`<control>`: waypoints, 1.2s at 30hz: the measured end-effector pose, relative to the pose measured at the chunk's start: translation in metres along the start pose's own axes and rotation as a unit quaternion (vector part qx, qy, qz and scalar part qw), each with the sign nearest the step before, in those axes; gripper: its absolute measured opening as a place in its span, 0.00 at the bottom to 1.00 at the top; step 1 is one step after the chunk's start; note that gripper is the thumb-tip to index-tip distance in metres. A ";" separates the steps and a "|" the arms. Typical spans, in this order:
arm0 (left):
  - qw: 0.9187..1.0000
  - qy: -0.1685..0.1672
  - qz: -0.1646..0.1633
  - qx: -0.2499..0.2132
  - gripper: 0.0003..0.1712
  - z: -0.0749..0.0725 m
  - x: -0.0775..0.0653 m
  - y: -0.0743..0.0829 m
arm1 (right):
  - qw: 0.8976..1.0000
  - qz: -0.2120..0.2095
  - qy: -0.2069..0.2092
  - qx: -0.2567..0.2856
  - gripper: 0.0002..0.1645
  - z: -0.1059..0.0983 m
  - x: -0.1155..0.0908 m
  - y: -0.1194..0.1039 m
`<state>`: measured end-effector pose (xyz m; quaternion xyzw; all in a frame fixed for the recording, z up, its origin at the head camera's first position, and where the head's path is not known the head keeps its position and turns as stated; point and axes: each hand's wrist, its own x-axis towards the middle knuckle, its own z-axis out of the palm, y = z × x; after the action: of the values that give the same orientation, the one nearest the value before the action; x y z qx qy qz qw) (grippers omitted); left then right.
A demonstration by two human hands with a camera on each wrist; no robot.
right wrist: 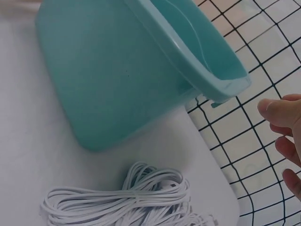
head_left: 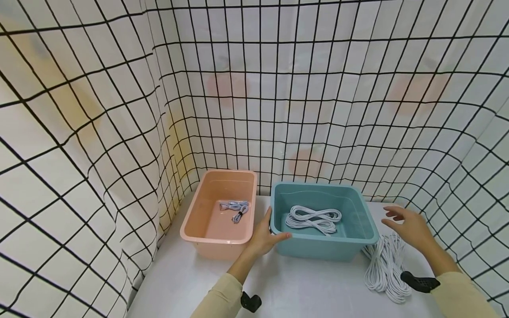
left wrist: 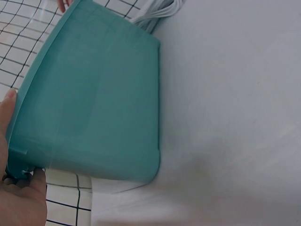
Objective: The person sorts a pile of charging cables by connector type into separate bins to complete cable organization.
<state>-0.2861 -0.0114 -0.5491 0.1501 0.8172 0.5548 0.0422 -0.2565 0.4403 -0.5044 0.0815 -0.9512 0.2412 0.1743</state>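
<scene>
At its front left corner, a teal plastic bin (head_left: pixel 326 248) is gripped by my left hand (head_left: pixel 260 237). The thumb lies over the front rim while the fingers curl under the left rim, as the left wrist view shows. A coiled white cable bundle (head_left: pixel 312 219) lies inside the bin. Off the bin's right end hovers my right hand (head_left: pixel 411 227), its fingers relaxed and apart with nothing between them. Below that hand, several coiled white cables (right wrist: pixel 117 205) are heaped on the table beside the bin.
Left of the teal bin stands a salmon-pink bin (head_left: pixel 218 251) with small light-coloured cables (head_left: pixel 237 206) in it, one tied with a black strap. Black netting (head_left: pixel 260 128) encloses the white table (head_left: pixel 302 291) at the back and both sides.
</scene>
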 end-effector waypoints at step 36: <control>1.000 -0.006 0.019 -0.009 0.67 -0.001 0.000 0.000 | 0.978 0.187 -0.088 0.029 0.31 0.065 -0.088 0.041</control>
<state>-0.2860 -0.0121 -0.5487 0.1687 0.8089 0.5619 0.0385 -0.2040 0.4508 -0.6078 -0.0719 -0.9540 0.2885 0.0393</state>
